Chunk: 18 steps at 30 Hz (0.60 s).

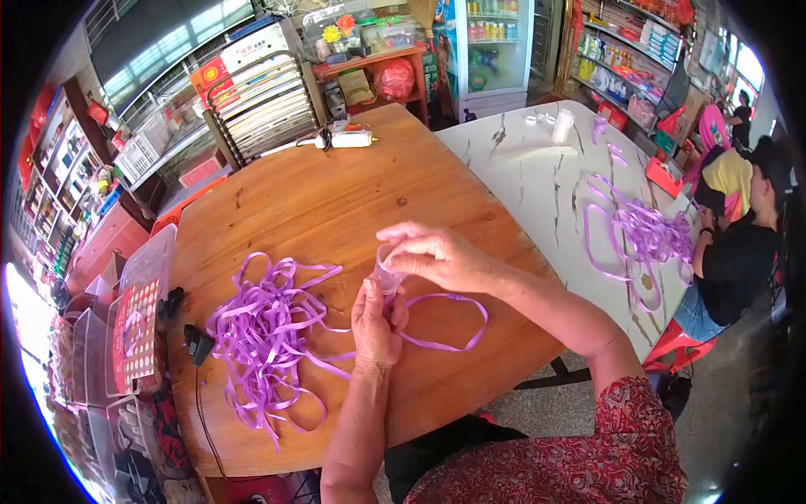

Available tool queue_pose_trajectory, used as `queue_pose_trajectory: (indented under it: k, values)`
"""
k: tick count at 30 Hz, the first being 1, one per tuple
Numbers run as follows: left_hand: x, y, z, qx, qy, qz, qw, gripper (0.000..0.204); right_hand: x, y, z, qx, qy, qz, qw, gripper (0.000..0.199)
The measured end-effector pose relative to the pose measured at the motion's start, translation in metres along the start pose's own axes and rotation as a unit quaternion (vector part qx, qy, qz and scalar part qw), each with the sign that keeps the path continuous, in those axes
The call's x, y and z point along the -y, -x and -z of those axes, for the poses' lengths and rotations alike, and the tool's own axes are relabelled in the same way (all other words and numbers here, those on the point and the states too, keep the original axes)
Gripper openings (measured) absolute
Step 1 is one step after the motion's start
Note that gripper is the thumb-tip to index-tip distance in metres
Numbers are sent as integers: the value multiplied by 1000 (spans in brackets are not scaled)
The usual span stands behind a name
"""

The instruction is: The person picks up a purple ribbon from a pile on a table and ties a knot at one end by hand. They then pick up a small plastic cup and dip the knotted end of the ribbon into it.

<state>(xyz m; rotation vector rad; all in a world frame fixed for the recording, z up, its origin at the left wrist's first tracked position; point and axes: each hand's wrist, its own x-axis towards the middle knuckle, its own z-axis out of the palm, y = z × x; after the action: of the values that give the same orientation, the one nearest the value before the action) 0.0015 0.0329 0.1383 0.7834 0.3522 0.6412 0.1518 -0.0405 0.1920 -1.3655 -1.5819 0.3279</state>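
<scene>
My left hand (375, 328) is closed around a small clear plastic cup (388, 275) above the wooden table. Over the cup's rim bends my right hand (432, 256), its fingers drawn together at the opening; whatever they pinch is hidden. A loose heap of purple ribbon (269, 328) lies to the left of my left hand. One strand runs from the heap toward my left wrist, and a ribbon loop (483, 328) curves out on the table to the right of that hand.
The wooden table (336, 202) also bears a white tool with a yellow tip (351, 139) and a black device (198, 344) with a cable. At right, a marble-patterned table (537, 185) holds more purple ribbon (651, 235); a person (743, 218) sits there. Boxes (138, 336) line the left edge.
</scene>
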Motion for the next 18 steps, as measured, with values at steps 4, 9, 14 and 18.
queue_pose_trajectory:
  k: [4,9,14,18]
  values:
    - [5,1,-4,21,-64,-33,997,31,-7,-1,4,27,94,9,995,17]
    - [10,1,-5,51,-121,-46,990,31,-3,-2,15,128,130,29,983,19]
    - [10,2,-3,42,-96,-6,995,33,9,-6,16,212,43,-121,969,17]
    - [9,3,-5,58,-99,9,993,34,-7,3,16,159,77,-11,984,18]
